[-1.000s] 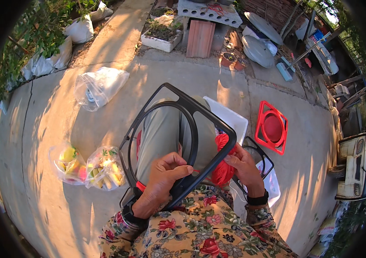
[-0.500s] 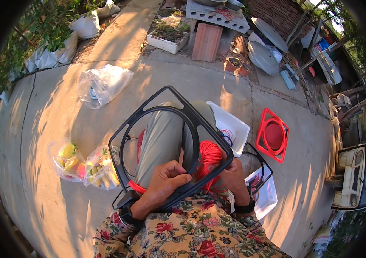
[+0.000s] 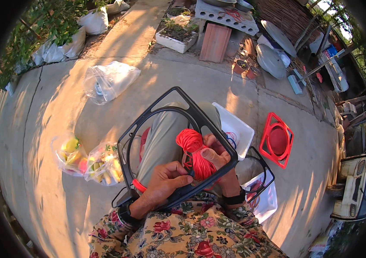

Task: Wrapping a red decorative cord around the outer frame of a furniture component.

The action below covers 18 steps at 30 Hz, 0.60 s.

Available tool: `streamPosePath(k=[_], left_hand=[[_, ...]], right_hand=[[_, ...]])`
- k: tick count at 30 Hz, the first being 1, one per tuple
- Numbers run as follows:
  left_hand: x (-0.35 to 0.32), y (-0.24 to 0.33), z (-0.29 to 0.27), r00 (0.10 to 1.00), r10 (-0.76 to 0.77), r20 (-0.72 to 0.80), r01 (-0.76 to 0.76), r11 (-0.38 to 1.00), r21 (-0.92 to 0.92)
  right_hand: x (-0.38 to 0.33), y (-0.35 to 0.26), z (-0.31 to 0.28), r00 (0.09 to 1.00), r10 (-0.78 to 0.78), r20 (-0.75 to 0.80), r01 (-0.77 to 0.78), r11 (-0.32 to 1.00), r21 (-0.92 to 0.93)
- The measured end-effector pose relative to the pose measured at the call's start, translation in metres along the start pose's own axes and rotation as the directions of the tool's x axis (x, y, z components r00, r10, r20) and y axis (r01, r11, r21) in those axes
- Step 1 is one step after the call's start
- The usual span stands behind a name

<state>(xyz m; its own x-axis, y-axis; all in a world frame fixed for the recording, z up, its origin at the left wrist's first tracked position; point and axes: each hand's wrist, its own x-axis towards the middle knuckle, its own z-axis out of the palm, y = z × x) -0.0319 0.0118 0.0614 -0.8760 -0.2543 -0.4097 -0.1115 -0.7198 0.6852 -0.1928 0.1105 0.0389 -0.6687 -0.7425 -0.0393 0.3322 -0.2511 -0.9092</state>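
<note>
A black square frame [image 3: 157,112] with a round opening rests tilted over my lap. My left hand [image 3: 163,182] grips its near edge from below left. My right hand [image 3: 214,151] sits inside the opening and holds a bundle of red cord [image 3: 191,150]; strands run down from it to the frame's near edge. My khaki trouser legs show through the opening. Floral sleeves cover both forearms.
A white tub [image 3: 234,129] lies right of my legs, a red frame [image 3: 277,141] beyond it, and another black frame [image 3: 260,172] over a white tub. Two clear bags of coloured items [image 3: 89,161] sit left; a clear bag [image 3: 107,79] lies farther off on the concrete.
My right hand has come up from beside the frame into its opening, lifting the red cord bundle with it. My left hand keeps its hold on the frame's near edge.
</note>
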Motion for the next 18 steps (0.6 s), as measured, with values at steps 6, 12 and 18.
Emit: streamPosePath(k=[6,12,18], left_hand=[[0.003,-0.006,-0.004,0.996,0.021,-0.084,-0.005,0.984,0.179],[-0.002,-0.002,-0.002,0.997,0.028,-0.065,-0.021,0.994,0.106],[-0.010,-0.005,0.000,1.000,-0.009,0.001,0.009,0.997,0.076]], right_hand=[[0.010,-0.016,0.004,0.924,0.375,0.075,-0.373,0.927,-0.039],[-0.010,-0.016,-0.016,0.897,0.425,0.126,-0.442,0.875,0.198],[-0.007,-0.003,-0.018,0.762,0.523,0.383,-0.641,0.694,0.328]])
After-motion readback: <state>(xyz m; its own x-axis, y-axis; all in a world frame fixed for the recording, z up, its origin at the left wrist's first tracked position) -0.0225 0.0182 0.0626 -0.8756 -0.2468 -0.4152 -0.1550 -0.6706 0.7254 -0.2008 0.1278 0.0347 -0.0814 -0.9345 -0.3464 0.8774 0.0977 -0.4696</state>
